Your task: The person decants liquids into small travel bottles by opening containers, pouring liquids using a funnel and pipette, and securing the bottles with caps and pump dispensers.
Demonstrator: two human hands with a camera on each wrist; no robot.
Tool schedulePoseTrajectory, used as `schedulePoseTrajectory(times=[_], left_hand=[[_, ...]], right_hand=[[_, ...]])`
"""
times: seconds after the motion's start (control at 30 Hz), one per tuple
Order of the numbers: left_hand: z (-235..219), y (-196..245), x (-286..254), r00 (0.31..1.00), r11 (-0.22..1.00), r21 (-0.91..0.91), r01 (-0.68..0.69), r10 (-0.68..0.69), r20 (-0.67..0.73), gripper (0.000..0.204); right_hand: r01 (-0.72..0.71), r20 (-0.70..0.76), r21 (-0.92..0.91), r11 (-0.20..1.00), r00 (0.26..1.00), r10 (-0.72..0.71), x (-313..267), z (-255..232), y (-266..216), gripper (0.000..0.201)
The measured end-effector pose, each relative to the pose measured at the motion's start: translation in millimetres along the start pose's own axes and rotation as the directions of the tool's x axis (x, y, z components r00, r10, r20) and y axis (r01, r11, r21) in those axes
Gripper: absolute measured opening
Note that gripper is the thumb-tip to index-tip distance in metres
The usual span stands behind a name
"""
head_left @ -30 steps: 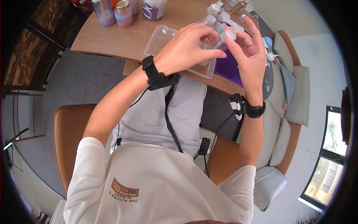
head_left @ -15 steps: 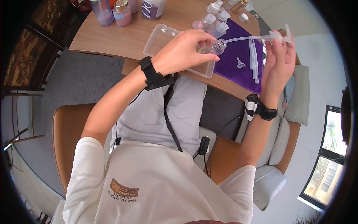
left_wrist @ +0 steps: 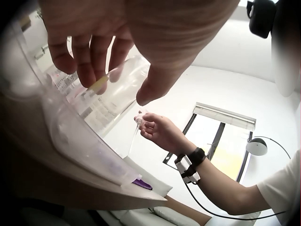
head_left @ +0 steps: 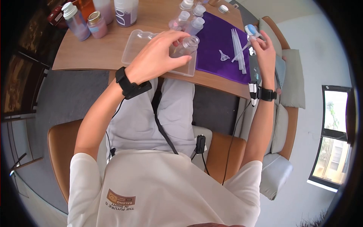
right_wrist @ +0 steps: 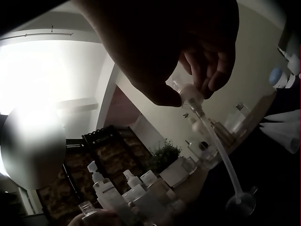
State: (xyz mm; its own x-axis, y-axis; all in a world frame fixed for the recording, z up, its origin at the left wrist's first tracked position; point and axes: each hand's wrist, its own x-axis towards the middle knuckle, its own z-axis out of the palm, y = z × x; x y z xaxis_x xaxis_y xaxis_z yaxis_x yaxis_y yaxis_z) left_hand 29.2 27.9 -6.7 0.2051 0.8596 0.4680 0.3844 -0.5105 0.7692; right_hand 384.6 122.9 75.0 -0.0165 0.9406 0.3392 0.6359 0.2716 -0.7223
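My left hand [head_left: 155, 56] grips a clear bottle [head_left: 188, 44] over the clear tray [head_left: 130, 47]. The bottle's neck is uncapped and tilts to the right. In the left wrist view thumb and fingers curl round the see-through bottle [left_wrist: 124, 92]. Off to the right, over the edge of the purple cloth [head_left: 211, 45], my right hand [head_left: 266, 55] pinches a pump head [right_wrist: 190, 94] between thumb and fingers. Its long dip tube [right_wrist: 221, 146] hangs down, wholly out of the bottle. A small clear funnel [head_left: 224, 56] lies on the cloth.
Several clear plastic droppers [head_left: 237, 49] lie on the cloth's right side. Capped clear bottles [head_left: 196, 25] stand behind the tray. At the back left are a pump bottle [head_left: 75, 24], a gold-lidded jar [head_left: 97, 25] and a white and purple tub [head_left: 126, 13]. A blue-topped item [head_left: 250, 29] stands at right.
My right hand has drawn the pump head and its tube up out of the bottle, then carried it right over the cloth. My left hand keeps its hold on the bottle. The head view has shifted.
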Motion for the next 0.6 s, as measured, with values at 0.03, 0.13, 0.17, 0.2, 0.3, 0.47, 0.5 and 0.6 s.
schedulePoseTrajectory(times=[0.03, 0.13, 0.17, 0.2, 0.3, 0.47, 0.5, 0.6], left_hand=[[0.1, 0.3, -0.2, 1.0, 1.0, 0.008, -0.008, 0.008, -0.009, 0.056], [-6.2, 9.6, 1.2, 0.999, 0.999, 0.008, -0.038, 0.039, -0.038, 0.055], [-9.9, 12.3, 1.3, 0.998, 0.999, 0.009, -0.044, 0.045, -0.048, 0.054], [-14.8, 15.0, 1.0, 0.997, 0.999, 0.009, -0.05, 0.051, -0.059, 0.053], [-31.6, 19.4, -1.4, 0.997, 0.999, 0.031, -0.036, 0.038, -0.067, 0.051], [-65.8, -2.4, -14.9, 0.992, 0.999, 0.021, -0.028, 0.03, -0.12, 0.043], [-69.4, -8.6, -17.3, 0.988, 1.0, 0.0, -0.022, 0.022, -0.151, 0.037], [-79.9, -31.9, -24.1, 0.977, 0.992, -0.116, 0.05, -0.073, -0.202, 0.032]], right_hand=[[0.026, 0.033, -0.06, 0.998, 0.999, -0.024, 5.5, -1.8, 10.7, 0.071], [-0.013, 0.105, -0.142, 0.99, 0.994, 0.028, 16.4, 3.1, 29.2, 0.07], [0.02, 0.115, -0.207, 0.978, 0.993, 0.004, 16.8, 6.9, 29.1, 0.067], [0.025, 0.128, -0.26, 0.965, 0.992, 0.009, 16.7, 10.1, 29.0, 0.066], [0.042, 0.154, -0.39, 0.92, 0.988, 0.02, 15.9, 17.0, 32.8, 0.059], [0.113, 0.204, -0.451, 0.886, 0.979, -0.022, -4.7, 15.3, 15.1, 0.033], [0.066, 0.264, -0.453, 0.889, 0.962, 0.064, -11.7, 12.3, 3.8, 0.028], [0.249, 0.44, -0.463, 0.851, 0.898, -0.024, -28.3, 12.7, -9.7, 0.02]])
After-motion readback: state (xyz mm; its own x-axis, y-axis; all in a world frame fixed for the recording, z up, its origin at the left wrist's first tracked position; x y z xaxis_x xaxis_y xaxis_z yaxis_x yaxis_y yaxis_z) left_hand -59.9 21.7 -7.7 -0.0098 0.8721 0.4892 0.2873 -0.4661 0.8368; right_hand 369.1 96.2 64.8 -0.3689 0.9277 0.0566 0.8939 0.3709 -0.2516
